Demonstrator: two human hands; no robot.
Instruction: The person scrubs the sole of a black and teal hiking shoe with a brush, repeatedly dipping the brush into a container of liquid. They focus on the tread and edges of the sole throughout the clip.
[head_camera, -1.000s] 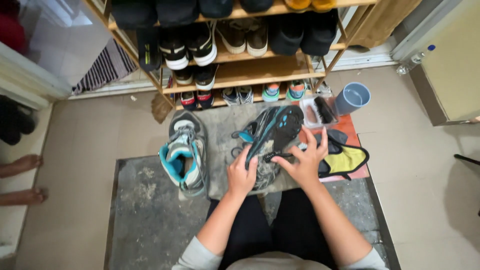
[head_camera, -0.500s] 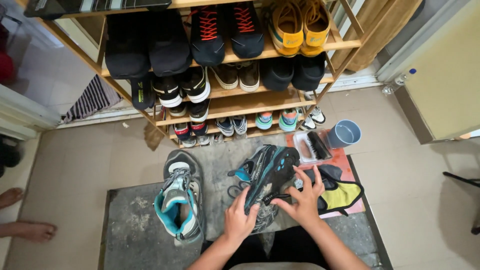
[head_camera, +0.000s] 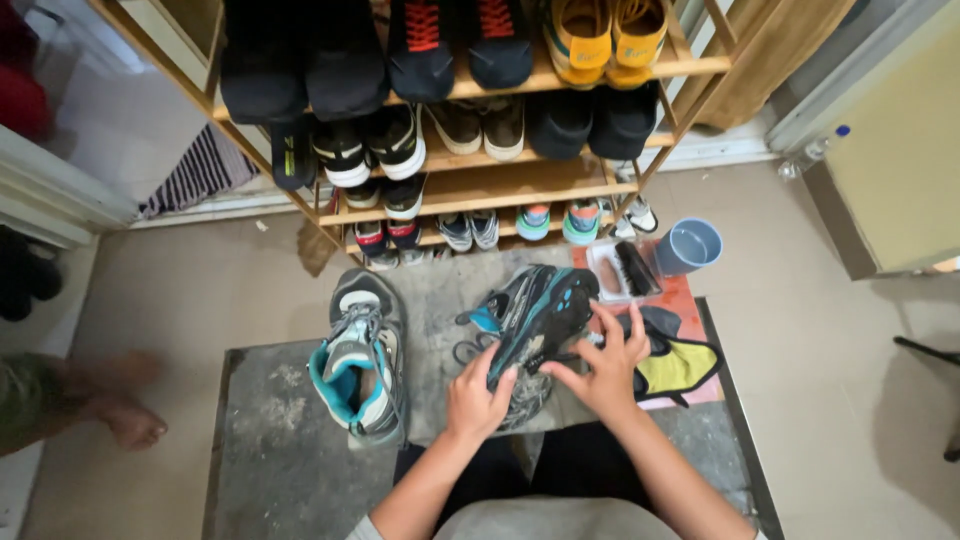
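No packages, labels, signs or screens clearly in sight anywhere around the shoes.

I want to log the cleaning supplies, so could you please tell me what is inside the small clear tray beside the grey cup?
The clear tray holds a dark-bristled brush and, beside it, a smaller brownish item too blurred to identify. Whatever lies beneath the brush is covered.

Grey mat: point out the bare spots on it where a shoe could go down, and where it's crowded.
Free: the grey mat below the upright teal sneaker, towards its left edge. Crowded: the middle, where the left hand and right hand hold the tipped sneaker, and the right, with yellow cloth, brush tray and grey cup.
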